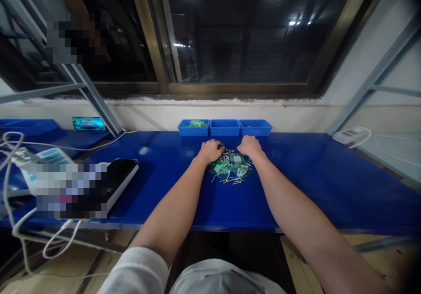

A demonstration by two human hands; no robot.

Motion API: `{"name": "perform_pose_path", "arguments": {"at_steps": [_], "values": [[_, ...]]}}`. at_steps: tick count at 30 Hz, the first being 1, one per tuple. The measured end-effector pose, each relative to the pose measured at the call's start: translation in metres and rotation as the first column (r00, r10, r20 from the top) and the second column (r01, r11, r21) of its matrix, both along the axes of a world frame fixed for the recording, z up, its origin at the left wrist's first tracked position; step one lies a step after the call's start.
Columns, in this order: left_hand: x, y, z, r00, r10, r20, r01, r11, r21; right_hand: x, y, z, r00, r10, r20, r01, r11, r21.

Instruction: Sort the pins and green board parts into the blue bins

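A small heap of green parts and metal screws lies on the blue table in front of me. My left hand rests at the heap's left edge with its fingers curled down onto the screws. At the heap's right edge my right hand is likewise curled, knuckles up. What either hand holds is hidden under the fingers. Three small blue bins stand in a row just beyond the hands: the left bin holds green parts, the middle bin and right bin look dark inside.
A dark flat device lies at the left with white cables around it. A phone leans against the wall at far left. A white power strip sits at the right. A window fills the wall behind.
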State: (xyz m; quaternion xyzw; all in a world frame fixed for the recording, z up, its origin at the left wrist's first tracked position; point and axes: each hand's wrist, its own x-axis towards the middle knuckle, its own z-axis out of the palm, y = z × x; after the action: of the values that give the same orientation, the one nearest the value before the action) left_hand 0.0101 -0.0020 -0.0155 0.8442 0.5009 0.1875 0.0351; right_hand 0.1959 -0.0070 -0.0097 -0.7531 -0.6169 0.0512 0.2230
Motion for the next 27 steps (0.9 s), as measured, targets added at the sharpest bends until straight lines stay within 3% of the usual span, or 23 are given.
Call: {"name": "perform_pose_path", "arguments": {"at_steps": [6,11,14,18,23,27], "values": [[0.001,-0.002,0.002,1.0,0.012,0.01,-0.012,1.0,-0.007,-0.006,-0.009,0.007,0.997,0.07,-0.02,-0.071,0.995,-0.07],[0.002,-0.005,0.005,0.994,-0.001,0.111,-0.006,0.998,0.06,-0.006,-0.011,0.006,0.954,0.292,-0.071,-0.292,0.956,0.012],[0.002,-0.007,0.008,0.974,-0.104,0.202,0.084,0.991,0.105,-0.009,-0.01,0.005,0.876,0.467,-0.118,-0.444,0.878,0.179],[0.003,-0.007,0.01,0.939,-0.225,0.261,0.199,0.972,0.123,-0.015,-0.009,0.005,0.735,0.589,-0.337,-0.49,0.804,0.338],[0.003,-0.007,0.011,0.897,-0.231,0.377,0.203,0.973,0.113,-0.018,-0.005,0.002,0.496,0.61,-0.618,-0.454,0.789,0.414],[0.003,-0.007,0.012,0.88,-0.232,0.414,0.195,0.972,0.129,-0.018,-0.004,0.003,0.419,0.578,-0.701,-0.408,0.809,0.423]]}}
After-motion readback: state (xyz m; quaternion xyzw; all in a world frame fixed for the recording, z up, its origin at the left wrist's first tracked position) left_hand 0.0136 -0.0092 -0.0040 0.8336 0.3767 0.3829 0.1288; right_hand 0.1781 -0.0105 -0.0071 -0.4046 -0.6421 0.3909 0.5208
